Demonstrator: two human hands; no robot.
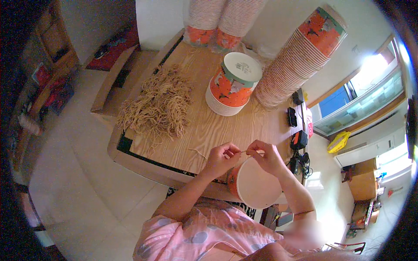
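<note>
Wood-grain desk (pixel 204 126) at your 12. On it: tall leaning stack of orange/green paper buckets (pixel 296 61) at 1, tangled tan cord heap (pixel 159 104) at 10. Round orange/cream paper bucket (pixel 261 185) at 5, just below your hands. Your L hand (pixel 220 160) & R hand (pixel 267 157) pinch a thin tan cord (pixel 244 151) btwn fingertips, nr each other.

Counted two hands (pixel 221 162) (pixel 266 157), one held strand (pixel 244 151), one cord pile (pixel 159 106), one lone bucket (pixel 259 185), four bucket stacks (pixel 228 89) (pixel 298 61) (pixel 201 19) (pixel 238 19), one yellow bag (pixel 338 142).
</note>
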